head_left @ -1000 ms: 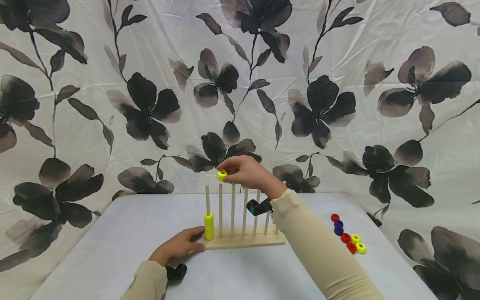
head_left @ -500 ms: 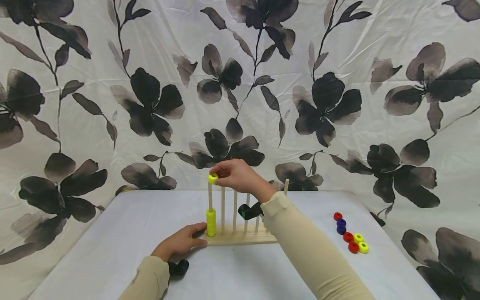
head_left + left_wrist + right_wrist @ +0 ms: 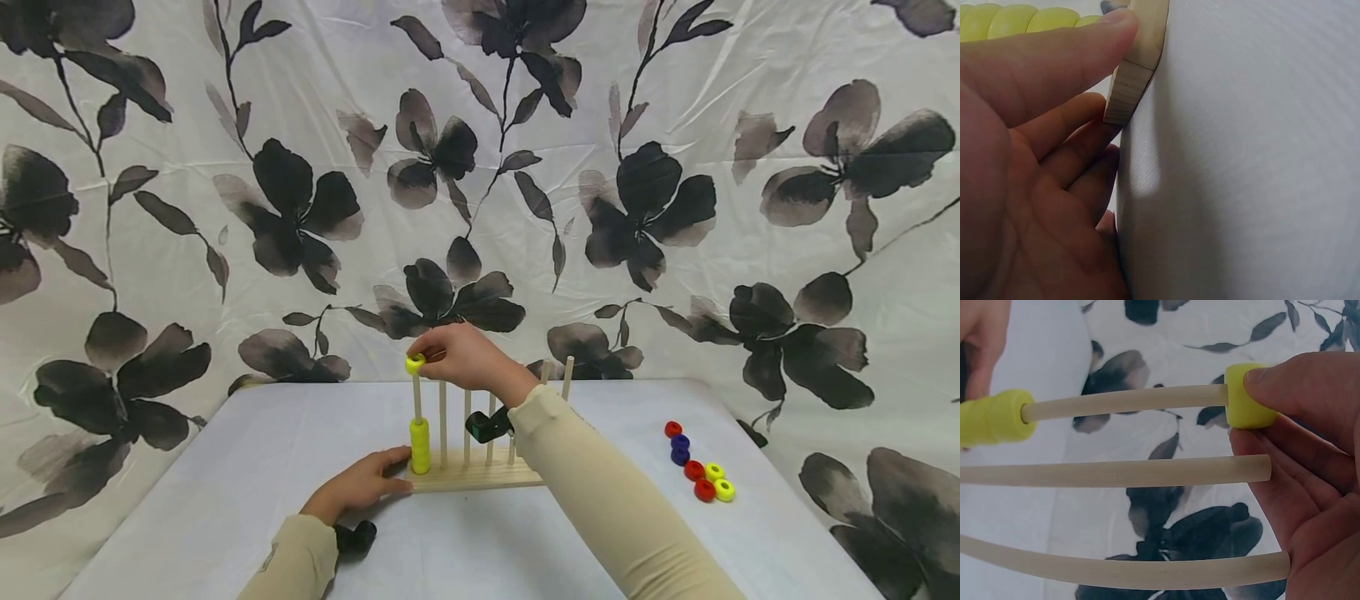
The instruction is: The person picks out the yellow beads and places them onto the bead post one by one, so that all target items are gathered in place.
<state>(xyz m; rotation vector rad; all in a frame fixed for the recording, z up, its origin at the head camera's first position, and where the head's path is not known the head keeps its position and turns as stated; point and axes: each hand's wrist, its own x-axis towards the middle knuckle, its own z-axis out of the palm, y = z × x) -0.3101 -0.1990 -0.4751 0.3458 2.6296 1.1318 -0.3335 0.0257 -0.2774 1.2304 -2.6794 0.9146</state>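
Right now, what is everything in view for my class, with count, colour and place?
White-covered table: one, white, underneath
Rectangular wooden base: one, pale, mid-table
Upright wooden rods: seven visible, pale, on base, some part-hidden
Stacked yellow ring beads: count unclear, yellow, low on leftmost rod
Held yellow ring bead: one, yellow, at that rod's top
Loose red ring beads: three, red, table's right side
Loose blue ring beads: two, dark blue, same side
Loose yellow ring beads: two, yellow, same side
Floral cloth backdrop: one, white and black-grey, behind
Wrist devices: two, black, on wrists
Sleeves: two, cream, on arms
Left hand: one, touching base's left end
Right hand: one, pinching held bead
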